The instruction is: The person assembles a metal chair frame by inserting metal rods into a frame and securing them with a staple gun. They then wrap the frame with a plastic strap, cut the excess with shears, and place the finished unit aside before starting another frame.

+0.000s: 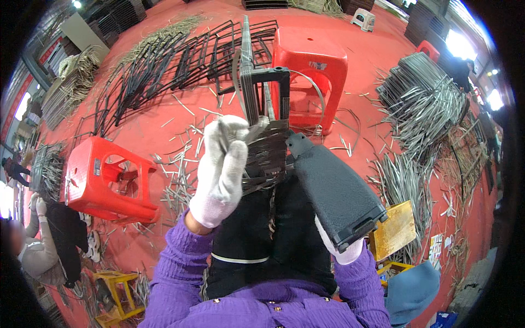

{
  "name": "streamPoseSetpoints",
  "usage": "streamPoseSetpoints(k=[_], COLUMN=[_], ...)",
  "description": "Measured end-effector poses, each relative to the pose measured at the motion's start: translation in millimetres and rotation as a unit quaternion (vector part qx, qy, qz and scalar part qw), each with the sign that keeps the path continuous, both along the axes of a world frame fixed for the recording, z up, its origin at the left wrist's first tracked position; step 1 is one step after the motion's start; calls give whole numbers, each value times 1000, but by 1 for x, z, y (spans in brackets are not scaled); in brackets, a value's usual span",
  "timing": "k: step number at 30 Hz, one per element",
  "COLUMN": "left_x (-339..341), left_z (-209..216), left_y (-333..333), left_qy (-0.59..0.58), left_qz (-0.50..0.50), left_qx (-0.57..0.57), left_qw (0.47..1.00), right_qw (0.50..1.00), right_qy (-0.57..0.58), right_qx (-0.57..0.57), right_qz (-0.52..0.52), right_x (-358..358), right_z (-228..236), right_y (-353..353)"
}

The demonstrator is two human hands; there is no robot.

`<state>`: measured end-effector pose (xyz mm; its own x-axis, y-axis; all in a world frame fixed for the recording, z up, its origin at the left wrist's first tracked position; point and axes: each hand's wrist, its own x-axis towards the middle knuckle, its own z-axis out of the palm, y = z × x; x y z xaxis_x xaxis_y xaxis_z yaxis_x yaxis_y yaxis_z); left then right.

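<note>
A black metal frame (284,90), partly wrapped and woven with flat grey strips, stands upright at my lap. My left hand (221,169), in a white glove, is raised at the left of the woven part, with thumb and fingers pinching a loose grey strip (256,129). My right hand (350,250), also gloved, is mostly hidden beneath a dark grey, tapered hand tool (336,183); its fingers seem wrapped round it from below. The tool's narrow end points at the frame's right side, close to the weave. I cannot tell whether they touch.
Red plastic stools (82,175) (311,44) stand left and ahead. Black frames (158,71) lie beyond. A large grey strip bundle (421,93) rests at the right, and cut scraps litter the red floor. A yellow stool (117,295) and a co-worker (41,257) are at the left.
</note>
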<state>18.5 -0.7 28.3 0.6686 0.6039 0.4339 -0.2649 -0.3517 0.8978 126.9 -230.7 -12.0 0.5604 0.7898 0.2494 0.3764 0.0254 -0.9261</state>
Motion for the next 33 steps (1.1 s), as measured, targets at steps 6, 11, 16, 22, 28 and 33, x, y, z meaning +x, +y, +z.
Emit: streamPoseSetpoints(k=[6, 11, 16, 22, 28, 33], left_x=[1, 10, 9, 24, 27, 29], left_z=[-1, 5, 17, 22, 25, 32], left_y=[-1, 5, 3, 8, 9, 8], left_qy=[-1, 11, 93, 121, 179, 177], left_qz=[7, 51, 58, 86, 138, 134], left_qx=[45, 138, -88, 57, 163, 179], left_qw=[999, 989, 990, 987, 960, 959], right_qw=[998, 978, 978, 990, 992, 994], right_qy=[61, 193, 198, 131, 115, 89], right_qx=[-29, -33, -41, -44, -25, 11], right_qz=[-7, -78, -52, -31, -43, -59], right_x=[-2, -6, -6, -3, 0, 2], right_z=[-4, -9, -10, -9, -8, -4], right_y=[-2, -1, -3, -4, -2, 1])
